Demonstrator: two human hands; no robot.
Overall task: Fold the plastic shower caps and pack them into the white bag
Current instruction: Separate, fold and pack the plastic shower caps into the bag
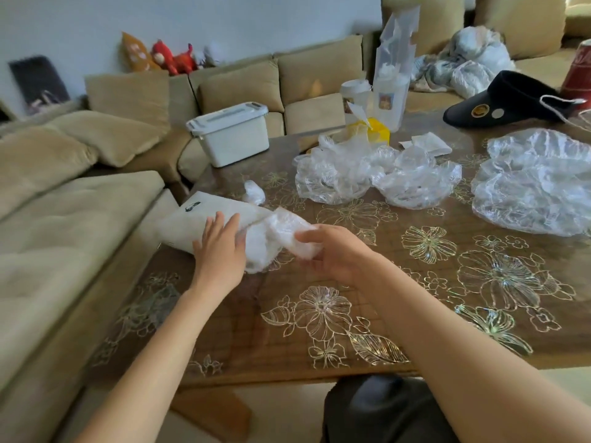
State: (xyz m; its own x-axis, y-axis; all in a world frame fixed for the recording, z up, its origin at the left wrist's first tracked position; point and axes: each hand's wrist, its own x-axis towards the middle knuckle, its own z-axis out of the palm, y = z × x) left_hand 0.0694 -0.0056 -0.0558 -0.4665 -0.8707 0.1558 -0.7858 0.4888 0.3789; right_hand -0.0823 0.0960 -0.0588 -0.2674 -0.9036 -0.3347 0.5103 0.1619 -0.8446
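Status: packing in progress, early stage by judgement.

1. Right hand [332, 251]: fingers curled round one folded shower cap [294, 233], thumb on top, and the cap is clamped. The cap is a compact translucent bundle held just above the desk [319, 334], its far end pointing at the left hand.

2. Left hand [220, 247]: fingers straight and together, laid flat on the near end of the white bag [204, 219], holding nothing. The bag lies on its side under and beyond this hand, at the desk's edge. The cap meets the bag beside the left fingers. Whether any of it is inside yet cannot be told, nor what the bag already contains.

3. Just beyond the left hand, past the bag: one small wad [254, 192] of clear plastic, apparently a cap already bundled but not packed.

4. Well beyond the right hand and off to its right: loose shower caps [415, 187], crumpled and unfolded. At least four heaps show. They overlap, so no exact count.

Tally: one bag, one cap in hand, one wad, four or more caps outstanding. Most of the work remains.
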